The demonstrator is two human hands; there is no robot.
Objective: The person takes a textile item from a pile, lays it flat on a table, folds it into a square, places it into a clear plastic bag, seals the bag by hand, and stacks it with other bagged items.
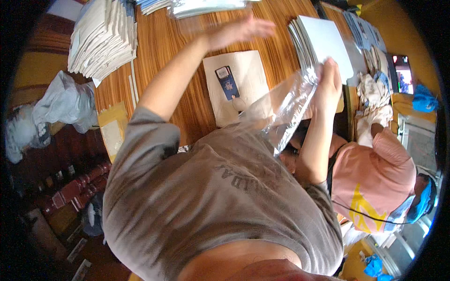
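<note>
A clear plastic bag hangs from my right hand, which is closed on its upper end at the table's right side. The bag stretches down toward my shirt. Across the far middle of the table reaches my left hand, empty, its fingers stretched out and a little blurred. Between my arms lies a folded cream garment, flat on the wooden table. On it rests a dark blue tag with a light loop of string. My left hand is above and beyond this garment, apart from it.
A tall stack of folded cream garments stands at the far left. More clear plastic bags lie at the back edge. A stack of white sheets is beside my right hand. Close on my right sits a person in a pink shirt.
</note>
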